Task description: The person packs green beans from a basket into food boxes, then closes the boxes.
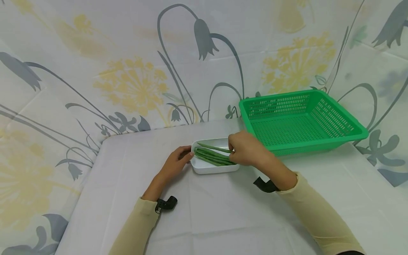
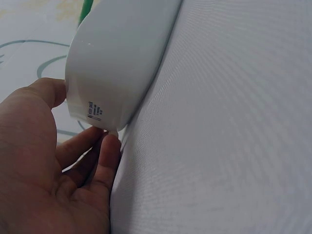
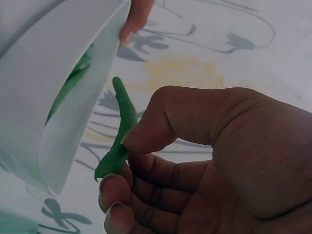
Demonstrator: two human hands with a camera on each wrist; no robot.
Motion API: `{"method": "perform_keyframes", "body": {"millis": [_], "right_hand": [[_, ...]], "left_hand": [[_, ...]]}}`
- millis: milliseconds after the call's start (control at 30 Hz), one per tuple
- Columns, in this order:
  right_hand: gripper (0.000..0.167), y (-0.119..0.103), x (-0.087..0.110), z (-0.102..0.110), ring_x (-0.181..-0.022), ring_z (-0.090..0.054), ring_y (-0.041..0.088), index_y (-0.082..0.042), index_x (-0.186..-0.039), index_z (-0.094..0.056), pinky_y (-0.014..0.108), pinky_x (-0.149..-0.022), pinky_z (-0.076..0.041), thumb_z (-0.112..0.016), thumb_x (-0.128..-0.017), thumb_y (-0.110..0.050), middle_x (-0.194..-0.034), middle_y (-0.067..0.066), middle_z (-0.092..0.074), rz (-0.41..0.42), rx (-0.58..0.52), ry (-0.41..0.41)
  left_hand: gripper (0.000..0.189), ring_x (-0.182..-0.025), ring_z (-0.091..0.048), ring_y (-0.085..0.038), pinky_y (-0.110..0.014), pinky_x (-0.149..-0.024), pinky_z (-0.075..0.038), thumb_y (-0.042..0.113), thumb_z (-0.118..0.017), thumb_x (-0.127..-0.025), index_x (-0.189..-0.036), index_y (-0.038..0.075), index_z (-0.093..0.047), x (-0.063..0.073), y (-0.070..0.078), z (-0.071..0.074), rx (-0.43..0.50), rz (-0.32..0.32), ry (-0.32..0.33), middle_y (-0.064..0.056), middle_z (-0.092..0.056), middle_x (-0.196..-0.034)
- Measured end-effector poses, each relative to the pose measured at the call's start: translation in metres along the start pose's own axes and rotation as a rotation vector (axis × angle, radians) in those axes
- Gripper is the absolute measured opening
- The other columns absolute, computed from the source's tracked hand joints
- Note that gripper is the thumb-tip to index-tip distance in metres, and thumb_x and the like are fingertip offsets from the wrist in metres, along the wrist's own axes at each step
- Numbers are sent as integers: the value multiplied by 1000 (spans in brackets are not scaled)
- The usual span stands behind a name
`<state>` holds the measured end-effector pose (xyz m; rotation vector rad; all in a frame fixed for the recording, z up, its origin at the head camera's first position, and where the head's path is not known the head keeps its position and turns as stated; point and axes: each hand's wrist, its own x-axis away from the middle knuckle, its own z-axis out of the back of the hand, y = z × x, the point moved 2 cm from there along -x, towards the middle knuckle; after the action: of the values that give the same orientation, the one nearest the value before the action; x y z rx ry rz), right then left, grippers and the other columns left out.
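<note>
A white oblong dish [image 1: 215,170] holds several green beans [image 1: 211,157] lying side by side. My left hand [image 1: 174,163] is at the dish's left end, thumb at the rim and fingers against the lower end wall, as the left wrist view shows. Over the dish's right end, my right hand [image 1: 247,147] pinches one green bean [image 3: 122,129] between thumb and fingers. That bean slants above the others in the head view, its far tip near the dish's left side. In the right wrist view it is apart from the dish wall.
A green plastic basket [image 1: 302,129] with slotted walls stands right of the dish, close behind my right hand. White cloth [image 1: 204,212] covers the table. A flower-patterned sheet [image 1: 127,63] hangs behind it. A black wrist mount [image 1: 167,203] sits at my left cuff.
</note>
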<state>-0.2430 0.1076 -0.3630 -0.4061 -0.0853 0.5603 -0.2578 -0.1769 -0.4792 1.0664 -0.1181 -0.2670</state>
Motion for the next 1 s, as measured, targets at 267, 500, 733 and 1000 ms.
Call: {"method": "perform_keyframes", "body": {"millis": [267,500,733,1000], "right_hand": [[9,-1,-9,-15,-66,-51,17,-3,-82,-68,27,-55,-42,-66,-76,4,-75,4,-65,5,24,-26],[11,0,-14,-26,-71,-57,18,-1,-85,-71,28,-58,-50,-68,-77,6,-81,5,-69,3,4,-28],[12,-2,-16,-34,-71,-51,18,-5,-79,-64,27,-56,-44,-68,-78,6,-78,4,-62,-6,0,-32],[25,0,-18,-38,-63,-40,14,-10,-64,-58,25,-49,-35,-64,-74,12,-64,-1,-50,5,13,-30]], "left_hand": [[52,-125,-65,-30,-44,-100,-58,32,-58,-111,-154,3,-51,0,2,0,6,-4,-2,-17,-61,-146],[53,-125,-65,-33,-48,-101,-57,31,-59,-111,-154,1,-51,0,1,-1,18,-5,5,-19,-61,-147],[52,-126,-64,-37,-53,-102,-56,25,-57,-112,-155,-2,-48,-1,1,-3,21,6,18,-23,-59,-148],[47,-124,-64,-40,-52,-101,-56,17,-57,-111,-151,-6,-51,11,31,0,34,9,8,-26,-60,-144]]}}
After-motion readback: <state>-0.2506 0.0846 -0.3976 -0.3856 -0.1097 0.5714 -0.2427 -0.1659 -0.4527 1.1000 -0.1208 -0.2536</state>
